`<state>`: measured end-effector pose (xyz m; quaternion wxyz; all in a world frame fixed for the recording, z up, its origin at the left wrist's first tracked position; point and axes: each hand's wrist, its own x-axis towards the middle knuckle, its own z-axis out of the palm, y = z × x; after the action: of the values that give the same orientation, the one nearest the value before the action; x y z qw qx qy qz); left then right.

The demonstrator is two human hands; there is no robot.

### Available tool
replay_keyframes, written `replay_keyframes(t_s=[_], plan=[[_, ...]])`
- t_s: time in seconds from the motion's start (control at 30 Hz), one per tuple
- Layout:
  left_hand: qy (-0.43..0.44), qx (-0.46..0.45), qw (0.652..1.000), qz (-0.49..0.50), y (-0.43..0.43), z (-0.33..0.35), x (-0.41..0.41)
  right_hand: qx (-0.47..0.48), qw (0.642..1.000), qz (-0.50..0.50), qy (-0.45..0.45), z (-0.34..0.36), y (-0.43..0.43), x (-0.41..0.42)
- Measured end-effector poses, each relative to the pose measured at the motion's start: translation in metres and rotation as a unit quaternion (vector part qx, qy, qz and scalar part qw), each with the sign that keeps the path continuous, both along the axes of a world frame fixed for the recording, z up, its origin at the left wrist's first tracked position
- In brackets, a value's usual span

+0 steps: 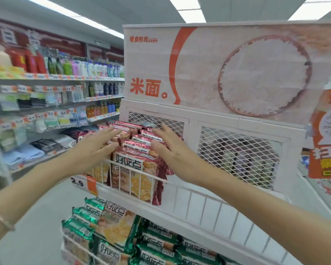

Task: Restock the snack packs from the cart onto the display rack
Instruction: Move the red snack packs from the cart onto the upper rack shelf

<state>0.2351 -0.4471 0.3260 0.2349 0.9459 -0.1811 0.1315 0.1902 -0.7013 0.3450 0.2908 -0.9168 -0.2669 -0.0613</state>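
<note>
Both hands, left [96, 148] and right [168, 148], fingers straight, press either side of red packs [136, 150] on the rack [199, 199].

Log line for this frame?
left grip: open, on red packs left side | right grip: open, on right side | green packs: shelf below

Bright ceiling panels [191, 8], soft blur, warped edges
</note>
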Motion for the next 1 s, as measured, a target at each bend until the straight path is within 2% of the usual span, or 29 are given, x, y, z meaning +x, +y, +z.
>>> replay_keyframes(t_s=[0.1, 0.2, 0.4, 0.6, 0.7, 0.83, 1.0], plan=[[-0.041, 0.043, 0.996, 0.072, 0.06, -0.028, -0.001, -0.055, 0.998, 0.002, -0.02, -0.009, 0.037, -0.002], [-0.046, 0.077, 0.988, 0.129, 0.108, -0.053, -0.018, -0.143, 0.988, 0.038, -0.031, -0.033, 0.091, -0.008], [0.055, 0.096, 0.966, 0.234, 0.211, -0.118, -0.084, -0.248, 0.959, 0.104, -0.091, -0.115, 0.201, -0.014], [0.204, 0.057, 0.927, 0.309, 0.296, -0.203, -0.165, -0.295, 0.939, 0.179, -0.002, -0.201, 0.302, -0.025], [0.278, 0.012, 0.896, 0.347, 0.333, -0.244, -0.201, -0.288, 0.936, 0.199, 0.035, -0.242, 0.354, -0.036], [0.327, -0.057, 0.869, 0.366, 0.375, -0.295, -0.239, -0.283, 0.928, 0.216, 0.112, -0.299, 0.412, -0.059], [0.376, -0.11, 0.833, 0.391, 0.405, -0.343, -0.269, -0.327, 0.892, 0.245, 0.195, -0.375, 0.455, -0.082]])
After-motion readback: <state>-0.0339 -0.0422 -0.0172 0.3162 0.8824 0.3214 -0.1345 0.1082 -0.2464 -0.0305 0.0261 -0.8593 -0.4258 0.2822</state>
